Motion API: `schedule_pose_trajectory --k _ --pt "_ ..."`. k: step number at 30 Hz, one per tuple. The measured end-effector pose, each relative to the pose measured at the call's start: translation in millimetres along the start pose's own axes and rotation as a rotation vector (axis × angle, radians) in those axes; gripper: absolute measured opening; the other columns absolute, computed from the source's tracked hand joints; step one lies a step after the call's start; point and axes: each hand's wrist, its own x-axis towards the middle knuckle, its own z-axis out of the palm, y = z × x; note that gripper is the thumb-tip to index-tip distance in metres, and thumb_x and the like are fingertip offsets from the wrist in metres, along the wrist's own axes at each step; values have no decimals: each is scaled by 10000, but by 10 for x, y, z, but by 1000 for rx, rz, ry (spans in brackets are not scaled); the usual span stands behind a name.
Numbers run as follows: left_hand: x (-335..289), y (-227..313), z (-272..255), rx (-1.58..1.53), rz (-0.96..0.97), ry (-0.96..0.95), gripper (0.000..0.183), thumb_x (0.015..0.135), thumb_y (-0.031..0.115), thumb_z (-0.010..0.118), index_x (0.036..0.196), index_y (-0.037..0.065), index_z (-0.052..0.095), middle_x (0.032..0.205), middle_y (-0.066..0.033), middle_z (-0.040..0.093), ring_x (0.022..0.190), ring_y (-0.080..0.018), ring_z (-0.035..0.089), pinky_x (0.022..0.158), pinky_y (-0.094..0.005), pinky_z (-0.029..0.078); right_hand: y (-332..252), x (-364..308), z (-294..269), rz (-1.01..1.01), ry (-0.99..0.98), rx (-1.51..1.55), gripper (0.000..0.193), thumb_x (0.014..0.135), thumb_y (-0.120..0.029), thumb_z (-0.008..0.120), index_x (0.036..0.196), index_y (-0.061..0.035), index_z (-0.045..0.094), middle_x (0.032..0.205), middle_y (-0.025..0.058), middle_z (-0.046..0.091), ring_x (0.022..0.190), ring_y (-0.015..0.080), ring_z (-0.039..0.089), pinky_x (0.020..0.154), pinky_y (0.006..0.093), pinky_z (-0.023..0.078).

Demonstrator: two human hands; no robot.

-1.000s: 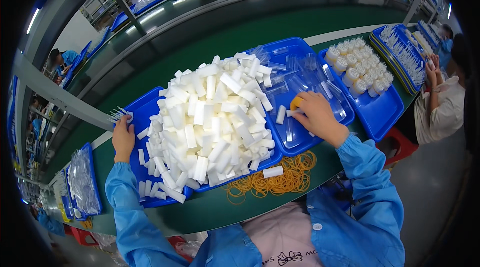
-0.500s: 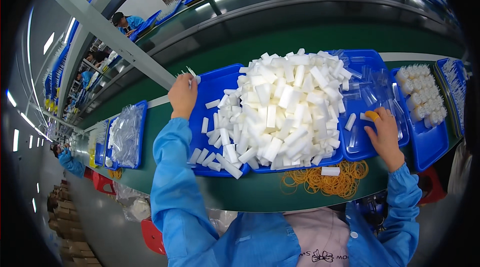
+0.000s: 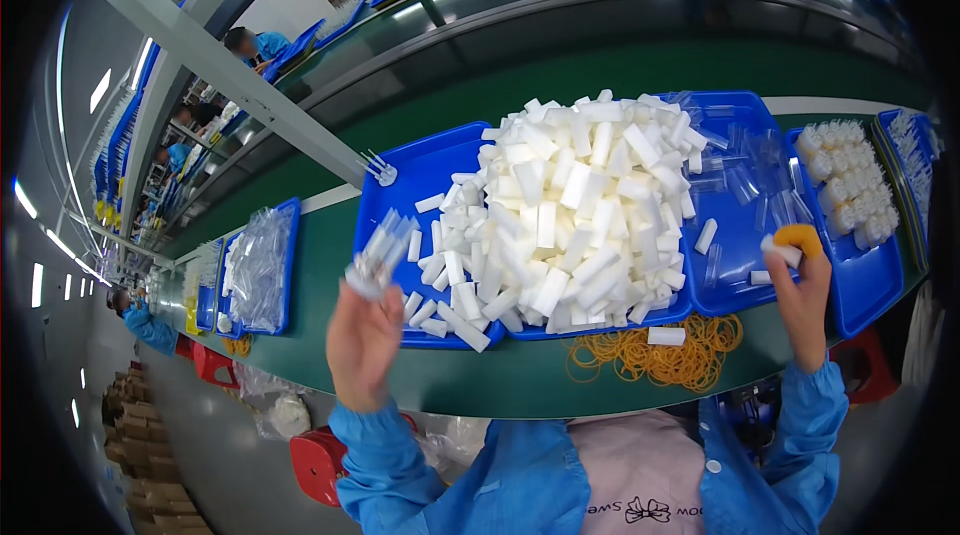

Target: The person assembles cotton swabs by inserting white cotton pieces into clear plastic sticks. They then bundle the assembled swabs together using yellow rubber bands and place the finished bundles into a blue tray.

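Note:
My left hand [image 3: 362,347] is raised over the table's near edge, its fingers closed round the white round base of a bundle of clear tubes [image 3: 388,247]. The bundle is slightly blurred. My right hand [image 3: 806,303] pinches a white foam block [image 3: 783,251] between thumb and index finger, above the right tray's edge. An orange-yellow finger cot [image 3: 798,237] covers that index fingertip. Between my hands a large heap of white foam blocks [image 3: 580,205] spreads over the blue trays. A white disc with upright prongs [image 3: 379,169] sits at the left tray's far corner.
Clear tubes [image 3: 738,170] lie in the right blue tray [image 3: 728,303]. Farther right, another tray [image 3: 868,285] holds several foam-filled bundles [image 3: 845,180]. Rubber bands [image 3: 690,360] are piled near me. A slanted metal post [image 3: 255,100] rises at the left, beyond bagged tubes [image 3: 258,270].
My left hand has come back toward me from the left tray's far corner, carrying the tube bundle; the pronged disc stays there. My right hand has lifted a foam block and moved right.

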Motion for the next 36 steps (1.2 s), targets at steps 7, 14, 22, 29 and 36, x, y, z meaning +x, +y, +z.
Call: schedule_pose_trajectory --k 7,14,22,29,36 --pt "-699 -995 417 326 -125 -291 299 672 35 794 869 40 569 881 -93 529 817 -199 589 765 -330 492 -533 -537 66 314 -170 857 209 853 -59 511 1052 -8 551 920 46 542 723 103 518 634 223 436" --pt "-629 -1573 599 625 -177 -558 253 760 -65 698 1004 -38 640 1006 -110 536 891 -167 548 791 -284 458 -354 -712 290 519 -245 1031 240 909 -120 542 1122 -11 558 972 62 600 897 123 565 835 274 442" --pt "-647 -1655 672 582 -315 -543 230 803 -72 654 1030 -42 628 1065 -110 505 929 -152 557 809 -278 477 -327 -718 349 515 -198 1005 280 944 -176 527 1171 -13 543 945 49 613 875 115 563 832 268 433" --pt "-606 -1698 663 633 -308 -574 226 808 -73 649 1030 -38 626 1050 -109 512 933 -157 565 817 -271 478 -302 -703 352 569 -230 1036 204 926 -165 559 1087 -42 538 936 54 605 869 114 560 831 266 429" --pt "-603 -1711 646 640 -314 -559 224 809 -64 653 1029 -36 626 1045 -109 518 930 -156 564 810 -266 474 -294 -707 367 579 -257 1029 169 923 -139 563 1060 -44 530 935 61 605 881 125 581 804 263 477"
